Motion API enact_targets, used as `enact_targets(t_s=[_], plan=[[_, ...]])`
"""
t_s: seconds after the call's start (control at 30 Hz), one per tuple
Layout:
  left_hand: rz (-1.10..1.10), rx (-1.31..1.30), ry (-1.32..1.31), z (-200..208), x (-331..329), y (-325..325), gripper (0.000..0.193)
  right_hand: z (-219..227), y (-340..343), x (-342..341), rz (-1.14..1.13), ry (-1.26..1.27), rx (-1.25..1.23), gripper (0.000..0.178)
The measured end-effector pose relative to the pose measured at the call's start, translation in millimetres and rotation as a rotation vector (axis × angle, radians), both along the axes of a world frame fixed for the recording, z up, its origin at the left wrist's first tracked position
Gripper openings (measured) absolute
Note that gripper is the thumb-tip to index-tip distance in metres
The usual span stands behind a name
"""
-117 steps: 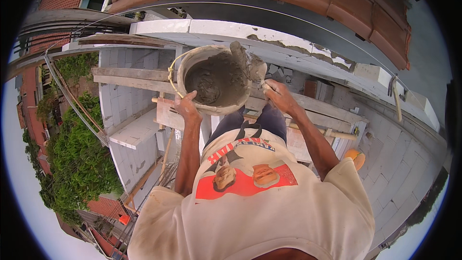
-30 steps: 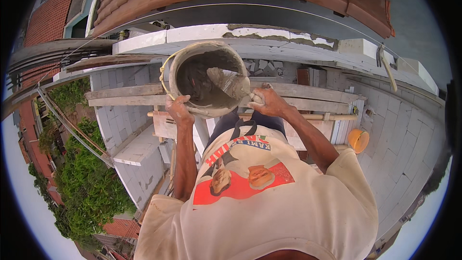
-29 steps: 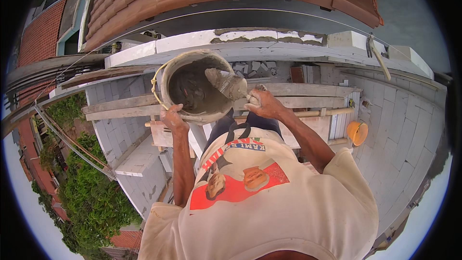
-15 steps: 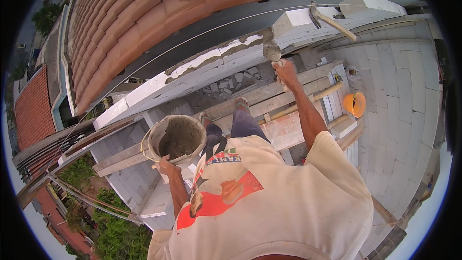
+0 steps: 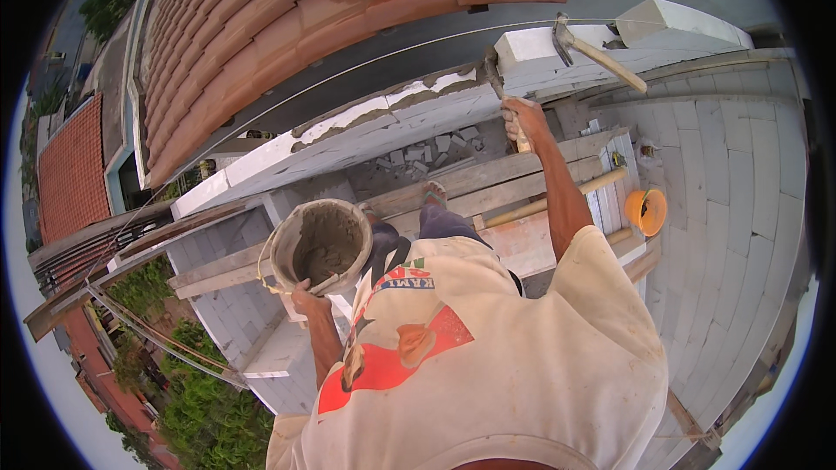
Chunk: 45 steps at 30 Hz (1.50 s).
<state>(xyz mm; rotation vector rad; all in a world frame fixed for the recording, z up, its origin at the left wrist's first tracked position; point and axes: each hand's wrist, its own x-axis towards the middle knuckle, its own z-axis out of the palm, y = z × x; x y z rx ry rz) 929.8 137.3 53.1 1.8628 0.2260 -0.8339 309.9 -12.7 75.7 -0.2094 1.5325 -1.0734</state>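
My left hand (image 5: 310,298) grips the near rim of a grey bucket (image 5: 286,244), which is tilted so its wet mortar (image 5: 329,251) shows. In my right hand (image 5: 528,125) is a trowel (image 5: 495,75), held by its handle. Its blade, seen nearly edge-on, meets the mortar at the end face of a raised white block (image 5: 525,50). Leftward from there, patchy grey mortar (image 5: 344,129) lies along the top of the white block wall (image 5: 435,113). A claw hammer (image 5: 610,64) rests on the raised block course, its handle jutting toward me.
A taut string (image 5: 366,63) runs above the wall, beside a tiled roof (image 5: 287,43). I stand on wooden planks (image 5: 470,187); broken block pieces (image 5: 418,154) lie below. An orange bucket (image 5: 646,212) is to the right. Another block wall (image 5: 723,200) rises at the far right.
The trowel blade has turned from flat to edge-on at the block's end, and my right hand has shifted slightly right and down. My left hand still holds the bucket.
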Motion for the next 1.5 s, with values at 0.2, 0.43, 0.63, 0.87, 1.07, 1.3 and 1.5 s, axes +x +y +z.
enact_targets(t_s=[0.2, 0.43, 0.63, 0.87, 1.07, 1.3, 1.5], plan=[[-0.023, -0.043, 0.002, -31, -2, 18, 0.025, 50, 20, -17, 0.041, -0.093, -0.133, 0.023], [-0.197, 0.024, -0.118, -35, -3, 32, 0.025, 20, 39, -30, 0.237, -0.069, -0.028, 0.029], [-0.95, 0.361, -0.73, -30, 9, 48, 0.027, -25, 10, -82, 0.34, -0.144, 0.158, 0.034], [-0.112, -0.079, -0.02, -2, -25, 37, 0.027, 3, 79, -86, 0.318, -0.112, 0.134, 0.034], [-0.165, -0.008, -0.075, -29, -19, 38, 0.025, -21, 32, -29, 0.236, -0.043, 0.114, 0.031], [-0.051, 0.029, -0.004, -23, -27, 30, 0.023, 28, 22, -48, 0.203, -0.096, 0.004, 0.029], [-0.091, -0.053, -0.004, -14, -36, 26, 0.023, 65, 42, -65, 0.217, -0.129, -0.012, 0.031]])
